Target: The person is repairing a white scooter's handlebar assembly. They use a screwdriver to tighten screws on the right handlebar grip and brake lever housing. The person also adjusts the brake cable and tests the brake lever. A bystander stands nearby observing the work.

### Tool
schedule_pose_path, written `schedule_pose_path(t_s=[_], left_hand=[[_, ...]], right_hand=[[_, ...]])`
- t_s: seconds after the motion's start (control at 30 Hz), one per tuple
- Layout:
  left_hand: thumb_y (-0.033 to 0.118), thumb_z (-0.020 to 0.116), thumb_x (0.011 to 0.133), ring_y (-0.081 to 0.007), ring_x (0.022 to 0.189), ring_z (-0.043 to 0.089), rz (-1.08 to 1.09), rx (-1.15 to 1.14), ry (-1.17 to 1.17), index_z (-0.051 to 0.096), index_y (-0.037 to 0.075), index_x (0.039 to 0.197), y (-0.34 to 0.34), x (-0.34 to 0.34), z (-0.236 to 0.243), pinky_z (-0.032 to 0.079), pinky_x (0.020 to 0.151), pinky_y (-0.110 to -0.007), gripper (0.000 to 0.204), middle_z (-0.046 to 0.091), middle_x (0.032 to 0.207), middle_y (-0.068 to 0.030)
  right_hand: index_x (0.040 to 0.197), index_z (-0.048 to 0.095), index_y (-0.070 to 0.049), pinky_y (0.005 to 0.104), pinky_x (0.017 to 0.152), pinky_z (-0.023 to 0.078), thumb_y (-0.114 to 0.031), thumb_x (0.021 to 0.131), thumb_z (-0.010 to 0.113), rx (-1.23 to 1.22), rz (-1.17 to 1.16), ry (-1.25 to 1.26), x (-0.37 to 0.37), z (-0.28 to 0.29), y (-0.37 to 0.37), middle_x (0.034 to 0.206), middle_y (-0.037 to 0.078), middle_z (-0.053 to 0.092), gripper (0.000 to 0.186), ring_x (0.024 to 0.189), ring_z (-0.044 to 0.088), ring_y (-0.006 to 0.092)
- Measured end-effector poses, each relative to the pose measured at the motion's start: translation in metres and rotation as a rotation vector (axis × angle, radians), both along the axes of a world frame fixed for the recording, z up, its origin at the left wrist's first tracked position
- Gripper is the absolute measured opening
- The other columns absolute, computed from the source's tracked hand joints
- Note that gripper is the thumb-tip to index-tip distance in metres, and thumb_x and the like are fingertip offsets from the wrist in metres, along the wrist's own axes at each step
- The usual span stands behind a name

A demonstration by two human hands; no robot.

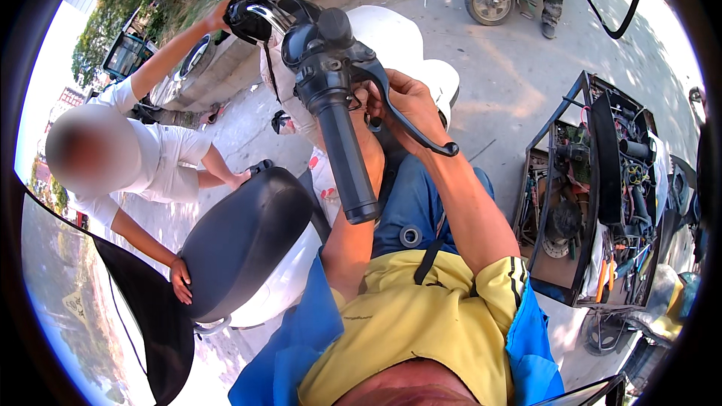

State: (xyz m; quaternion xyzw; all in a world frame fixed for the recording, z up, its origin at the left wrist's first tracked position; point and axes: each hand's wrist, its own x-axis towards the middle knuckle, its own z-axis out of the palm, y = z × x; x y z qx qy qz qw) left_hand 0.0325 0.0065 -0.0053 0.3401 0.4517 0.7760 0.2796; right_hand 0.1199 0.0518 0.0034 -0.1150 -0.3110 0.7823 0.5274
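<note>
Two bare hands, the wearer's own, at a motorbike handlebar [329, 66]. Left hand [365, 122]: behind the black rubber handle [347, 158], partly hidden; state of its grip cannot be told. Right hand [416, 105]: fingers bent close together near the pivot end of the brake lever [391, 107]; whether that grip is clamped on a part cannot be told. One brake lever: black, ball-ended, upper middle of view, beside the handle, crossing in front of the right hand. One ring-shaped part [410, 229], grey, over the blue trousers [410, 192]. One black seat [244, 233], left; a white-clad person [169, 158] rests a palm on it. One toolbox [605, 158], right: dark, divided, holding tools and wires [638, 174].
</note>
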Motion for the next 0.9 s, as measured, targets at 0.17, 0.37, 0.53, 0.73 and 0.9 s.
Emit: schedule_pose_path(t_s=[0.17, 0.37, 0.53, 0.73, 0.9], left_hand=[[0.007, 0.063, 0.105, -0.0154, 0.100, 0.066, -0.108, 0.096, -0.166, 0.066, 0.003, 0.121, 0.007, -0.005, -0.011, 0.054, 0.089, -0.028, 0.017, 0.070, 0.111, -0.0071], [0.009, 0.063, 0.106, -0.0150, 0.099, 0.067, 0.003, 0.066, -0.022, 0.066, 0.001, 0.121, 0.001, 0.007, -0.005, 0.055, 0.087, -0.028, 0.018, 0.071, 0.112, -0.0080], [0.013, 0.064, 0.106, -0.0147, 0.094, 0.066, 0.108, -0.232, 0.225, 0.068, 0.004, 0.124, -0.008, 0.008, 0.024, 0.055, 0.081, -0.028, 0.021, 0.071, 0.109, -0.0062], [0.014, 0.064, 0.105, -0.0128, 0.082, 0.063, -0.008, 0.051, -0.009, 0.069, 0.008, 0.124, 0.013, -0.002, 0.004, 0.050, 0.069, -0.026, 0.020, 0.070, 0.098, -0.0020], [0.009, 0.068, 0.100, -0.0138, 0.077, 0.064, -0.116, 0.115, -0.155, 0.070, 0.004, 0.116, 0.020, -0.015, -0.008, 0.050, 0.064, -0.026, 0.017, 0.070, 0.093, -0.0045]], right_hand=[[0.107, 0.069, 0.000, 0.0262, 0.068, 0.050, -0.009, 0.099, 0.072, 0.016, 0.022, -0.027, -0.004, 0.001, 0.005, 0.090, 0.005, 0.070, 0.012, 0.074, 0.060, 0.0115], [0.108, 0.069, 0.004, 0.0244, 0.058, 0.053, -0.008, 0.102, 0.065, 0.078, -0.115, -0.044, -0.019, -0.015, 0.008, 0.085, 0.006, 0.072, 0.014, 0.068, 0.065, 0.0109], [0.114, 0.069, 0.005, 0.0255, 0.062, 0.054, -0.013, 0.105, 0.064, 0.035, -0.085, -0.094, -0.007, 0.004, 0.003, 0.085, 0.006, 0.072, 0.021, 0.069, 0.066, 0.0116], [0.106, 0.071, -0.002, 0.0267, 0.068, 0.051, -0.006, 0.099, 0.069, 0.007, 0.079, -0.006, 0.000, 0.017, 0.003, 0.083, 0.003, 0.066, 0.008, 0.074, 0.062, 0.0131], [0.113, 0.070, 0.002, 0.0250, 0.068, 0.051, -0.012, 0.101, 0.069, -0.007, 0.055, 0.063, -0.016, -0.003, 0.010, 0.091, 0.006, 0.072, 0.018, 0.077, 0.066, 0.0127]])
